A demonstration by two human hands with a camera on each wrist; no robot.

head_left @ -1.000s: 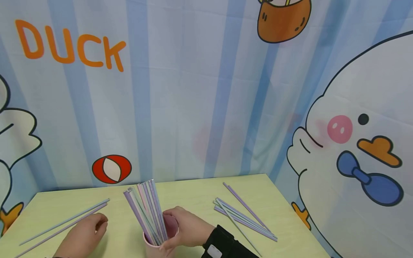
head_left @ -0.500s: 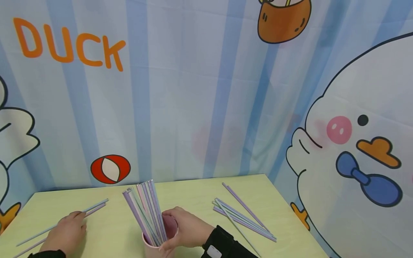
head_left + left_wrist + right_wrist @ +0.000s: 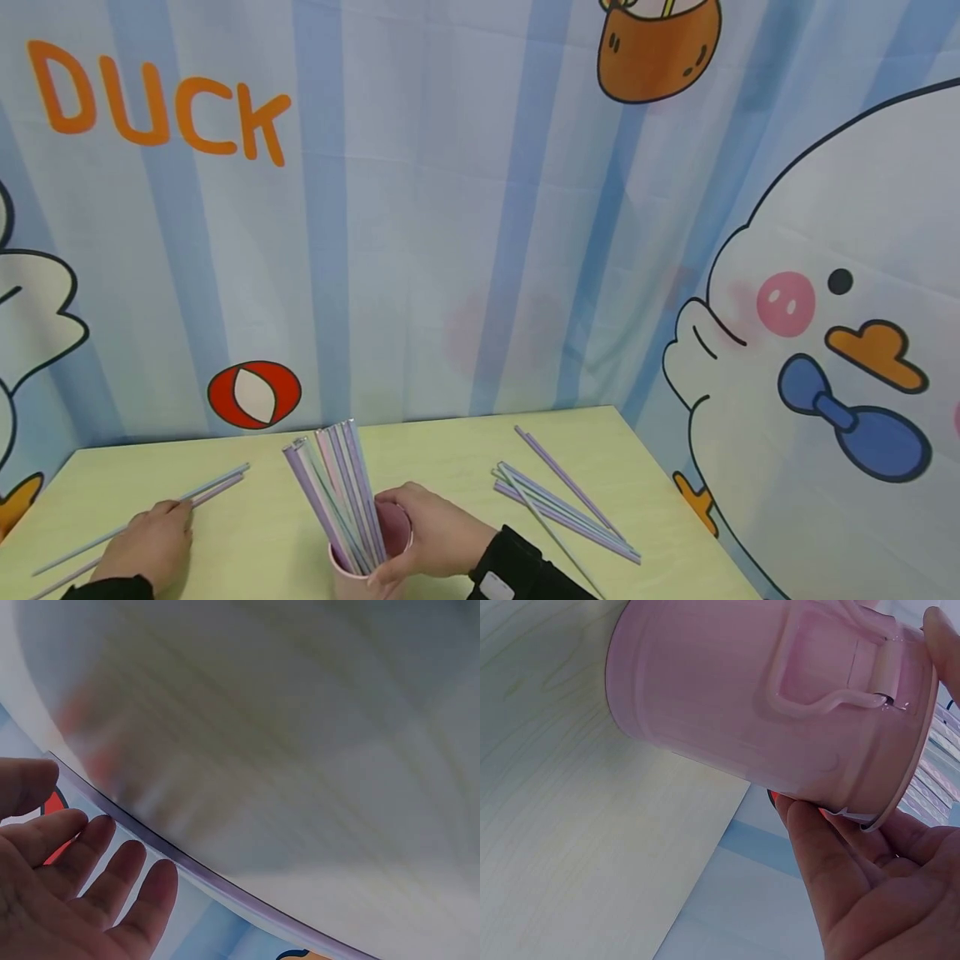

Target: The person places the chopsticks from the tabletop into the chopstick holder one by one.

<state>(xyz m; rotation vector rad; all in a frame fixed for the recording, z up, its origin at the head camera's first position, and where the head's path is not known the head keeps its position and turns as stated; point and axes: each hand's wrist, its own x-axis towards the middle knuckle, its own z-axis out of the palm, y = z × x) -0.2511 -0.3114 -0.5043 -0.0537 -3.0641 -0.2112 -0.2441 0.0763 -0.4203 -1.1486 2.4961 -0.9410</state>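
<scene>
My left hand (image 3: 150, 542) lies over two straws at the table's left, one pale blue (image 3: 73, 555) and one purple (image 3: 71, 578). In the left wrist view its fingers are spread and gently bent, fingertips right at the purple straw (image 3: 217, 883), the thumb apart from them. My right hand (image 3: 438, 529) grips the rim of a small pink metal bucket (image 3: 705, 690), thumb on one side and fingers on the other. A bundle of purple, pink, pale green and blue straws (image 3: 341, 500) stands in the bucket, leaning left. The bucket's wire handle (image 3: 780, 679) hangs against its wall.
On the right of the pale wooden table (image 3: 450, 450) lies a loose pile of several straws (image 3: 562, 517). One purple straw (image 3: 566, 475) lies just behind the pile. A curtain (image 3: 420, 208) printed with ducks hangs behind the table.
My left hand has moved left and down onto the two straws, turning palm down over them. My right hand has kept its grip on the bucket.
</scene>
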